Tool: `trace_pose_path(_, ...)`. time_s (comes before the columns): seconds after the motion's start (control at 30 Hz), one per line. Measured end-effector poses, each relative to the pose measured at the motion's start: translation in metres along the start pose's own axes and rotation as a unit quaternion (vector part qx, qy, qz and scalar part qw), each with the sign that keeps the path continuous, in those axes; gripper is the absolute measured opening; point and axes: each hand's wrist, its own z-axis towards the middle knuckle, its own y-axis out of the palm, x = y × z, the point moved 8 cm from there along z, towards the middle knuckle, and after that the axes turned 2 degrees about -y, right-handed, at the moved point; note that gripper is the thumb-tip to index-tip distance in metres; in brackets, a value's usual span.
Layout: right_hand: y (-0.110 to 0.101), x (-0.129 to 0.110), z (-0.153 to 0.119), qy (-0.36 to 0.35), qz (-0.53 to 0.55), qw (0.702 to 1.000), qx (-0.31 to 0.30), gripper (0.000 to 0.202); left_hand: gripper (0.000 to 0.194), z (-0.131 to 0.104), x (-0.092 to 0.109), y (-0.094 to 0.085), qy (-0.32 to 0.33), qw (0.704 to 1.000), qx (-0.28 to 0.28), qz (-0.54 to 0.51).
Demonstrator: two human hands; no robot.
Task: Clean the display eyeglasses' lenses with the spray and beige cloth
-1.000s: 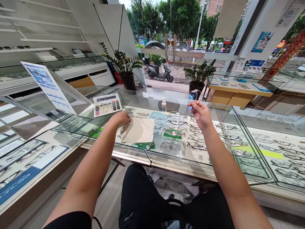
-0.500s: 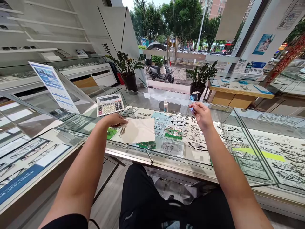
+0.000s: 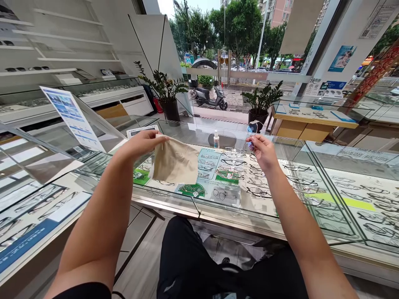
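My left hand (image 3: 146,141) pinches the top corner of a beige cloth (image 3: 176,162), which hangs creased over the glass display counter. My right hand (image 3: 264,151) is closed on a pair of glasses (image 3: 250,145), held up above the counter's far side. Blue and purple reflections show on its lenses; the fingers and the dark plant pot behind make the frame hard to trace. Between the hands, a small white bottle (image 3: 216,139) stands upright on the glass. Behind my left hand, a calculator (image 3: 133,132) is mostly covered by the hand.
Under the glass lie rows of eyeglass frames (image 3: 233,161) and green cards (image 3: 190,190). A printed sign (image 3: 71,118) leans at the left. Beyond the counter stand potted plants (image 3: 170,110), a wooden display table (image 3: 311,122) and a glass front with a parked scooter outside.
My left hand has lifted the cloth up and slightly left, so it now hangs down and covers more of the calculator. My right hand stays almost in place with the glasses.
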Motion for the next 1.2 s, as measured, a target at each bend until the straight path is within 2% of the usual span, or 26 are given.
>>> trace_pose_path(0.1, 0.003, 0.0, -0.002, 0.011, 0.022, 1.0, -0.007, 0.032, 0.02, -0.008, 0.043, 0.003, 0.033, 0.993, -0.049, -0.106)
trace_pose_path(0.17, 0.005, 0.0, -0.004, 0.025, 0.034, 0.999, -0.014, 0.033, 0.019, -0.012, 0.077, 0.001, 0.086, 0.983, -0.042, -0.158)
trace_pose_path(0.3, 0.008, 0.002, -0.005, 0.042, 0.051, 0.997, -0.032, 0.036, 0.022, -0.021, 0.144, 0.008, 0.205, 0.959, -0.043, -0.192)
trace_pose_path(0.43, 0.01, 0.002, -0.006, 0.053, 0.087, 0.994, -0.04, 0.041, 0.026, -0.029, 0.196, 0.032, 0.283, 0.938, -0.074, -0.189)
trace_pose_path(0.57, 0.019, -0.003, -0.008, 0.063, 0.134, 0.987, -0.066, 0.04, 0.031, -0.041, 0.232, 0.065, 0.341, 0.92, -0.111, -0.16)
trace_pose_path(0.67, 0.024, -0.005, -0.01, 0.071, 0.151, 0.983, -0.081, 0.04, 0.028, -0.05, 0.251, 0.086, 0.363, 0.909, -0.137, -0.154)
trace_pose_path(0.77, 0.02, -0.001, -0.008, 0.08, 0.143, 0.985, -0.052, 0.043, 0.027, -0.056, 0.263, 0.093, 0.379, 0.904, -0.125, -0.152)
trace_pose_path(0.9, 0.012, 0.001, -0.004, 0.048, 0.115, 0.992, -0.001, 0.046, 0.029, -0.067, 0.266, 0.089, 0.402, 0.909, -0.046, -0.103)
trace_pose_path(1.03, 0.01, -0.004, -0.005, 0.014, 0.119, 0.992, 0.024, 0.044, 0.025, -0.101, 0.258, 0.09, 0.441, 0.895, 0.052, -0.048)
trace_pose_path(1.1, 0.011, -0.009, -0.007, -0.004, 0.117, 0.993, 0.025, 0.041, 0.025, -0.128, 0.253, 0.095, 0.473, 0.875, 0.094, -0.035)
trace_pose_path(1.13, 0.011, -0.012, -0.008, -0.013, 0.112, 0.993, 0.026, 0.04, 0.025, -0.143, 0.253, 0.1, 0.501, 0.859, 0.098, -0.03)
trace_pose_path(1.17, 0.011, -0.016, -0.009, -0.018, 0.107, 0.994, 0.028, 0.038, 0.026, -0.158, 0.254, 0.106, 0.542, 0.835, 0.083, -0.033)
trace_pose_path(1.2, 0.011, -0.019, -0.01, -0.02, 0.102, 0.994, 0.029, 0.037, 0.028, -0.172, 0.255, 0.114, 0.588, 0.807, 0.044, -0.039)
